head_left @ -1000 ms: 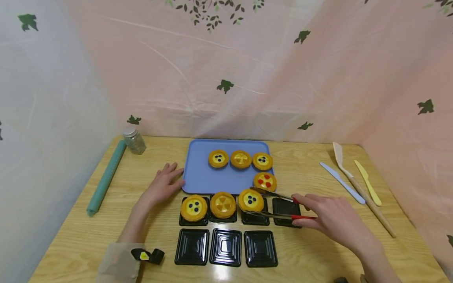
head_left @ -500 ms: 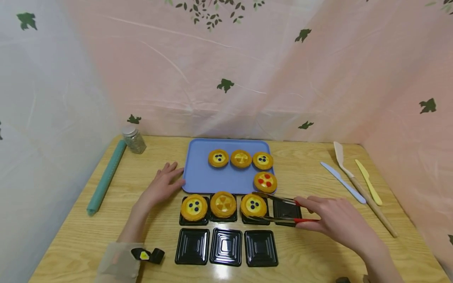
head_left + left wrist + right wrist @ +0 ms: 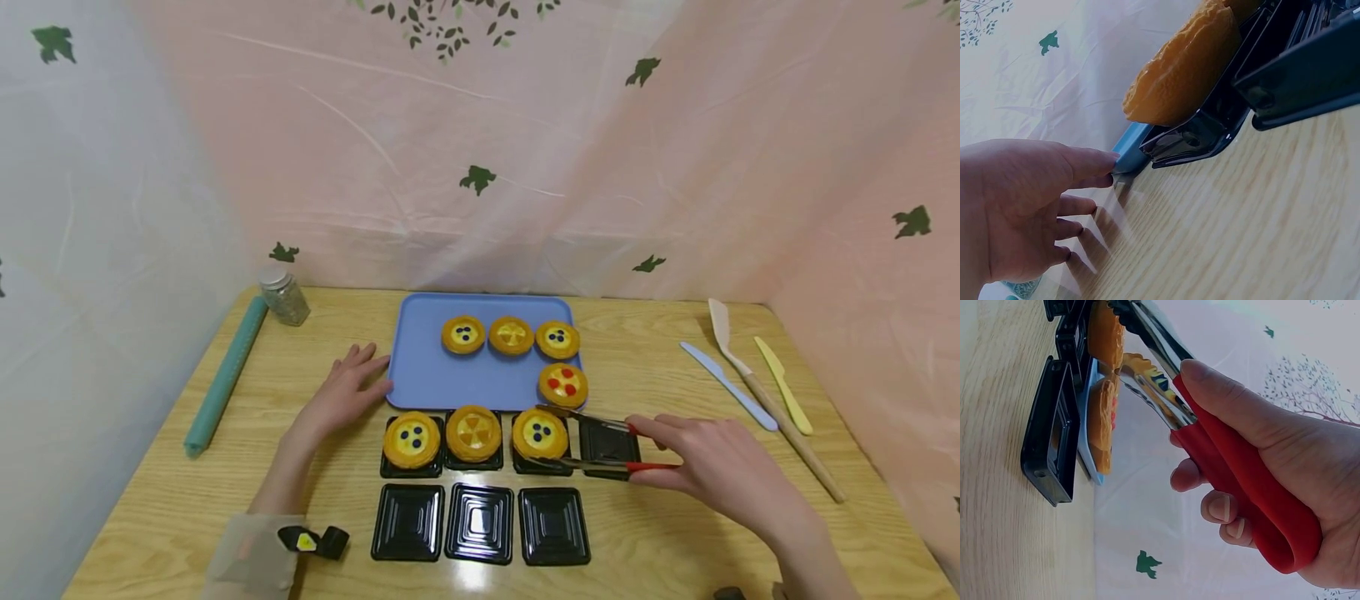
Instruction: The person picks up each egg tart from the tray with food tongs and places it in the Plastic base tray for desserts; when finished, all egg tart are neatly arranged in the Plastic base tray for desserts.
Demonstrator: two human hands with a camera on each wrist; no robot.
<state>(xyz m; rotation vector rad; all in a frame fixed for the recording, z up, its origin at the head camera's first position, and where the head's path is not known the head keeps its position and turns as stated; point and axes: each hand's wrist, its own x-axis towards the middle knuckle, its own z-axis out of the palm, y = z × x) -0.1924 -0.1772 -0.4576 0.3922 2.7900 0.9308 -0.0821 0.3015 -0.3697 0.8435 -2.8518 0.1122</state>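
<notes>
My right hand [image 3: 705, 468] grips red-handled metal tongs [image 3: 600, 421]; their two arms flank a blueberry tart [image 3: 540, 433] sitting in the third black tray [image 3: 542, 467] of the back row. In the right wrist view my fingers curl round the tongs' red handle [image 3: 1241, 481]. Two more tarts [image 3: 411, 440] [image 3: 473, 432] fill the black trays to its left, and the fourth black tray [image 3: 609, 446] holds nothing. My left hand [image 3: 347, 390] lies flat on the table, fingertips [image 3: 1094, 164] at the blue tray's edge [image 3: 1129, 147]. The blue tray [image 3: 427, 367] carries several tarts.
Three black trays [image 3: 478, 522] with nothing in them form the front row. A glass jar [image 3: 283, 295] and a teal roll [image 3: 222, 375] lie at the left. A wooden spatula [image 3: 772, 408], a blue knife [image 3: 726, 386] and a yellow knife [image 3: 782, 385] lie at the right.
The tongs carried the blueberry tart a little right and down, settling it into the third black tray. My right hand shifted slightly right. The left hand stayed put.
</notes>
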